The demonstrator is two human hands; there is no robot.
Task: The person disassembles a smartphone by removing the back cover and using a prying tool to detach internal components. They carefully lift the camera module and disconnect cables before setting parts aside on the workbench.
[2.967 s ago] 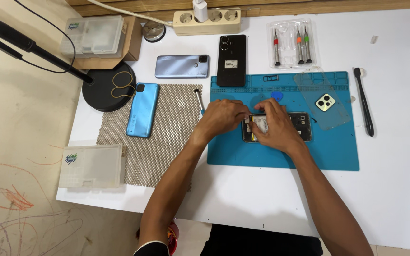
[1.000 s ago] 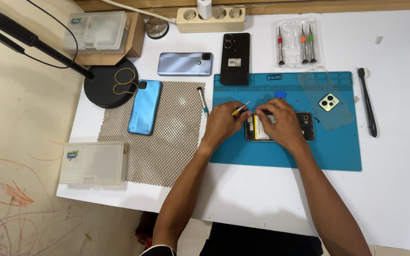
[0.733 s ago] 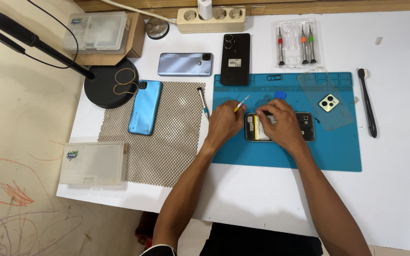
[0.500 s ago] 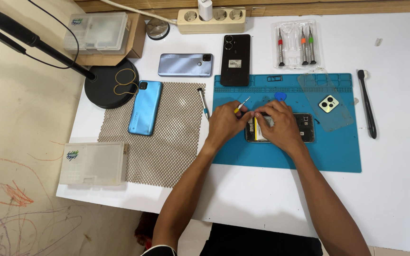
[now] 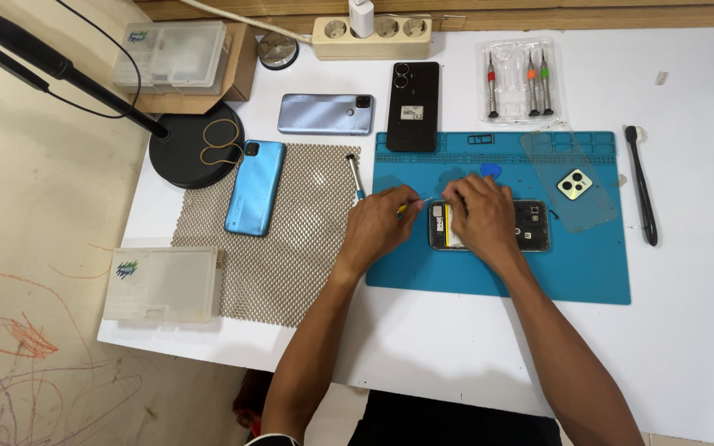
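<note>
Centrally on the white surface (image 5: 423,330): blue mat (image 5: 572,268), bearing an opened phone (image 5: 530,227). Left hand (image 5: 378,231), left of the phone, closed around thin tweezers (image 5: 413,205). Right hand (image 5: 481,216) pressed flat over the phone, fingers loosely curled.

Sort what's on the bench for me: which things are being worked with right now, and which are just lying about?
In use:
left hand holding a thin tool
right hand pressing on the opened phone
blue mat under them

Lying about:
blue phone
grey-blue phone
black phone
screwdriver set
clear case
mesh pad
</note>
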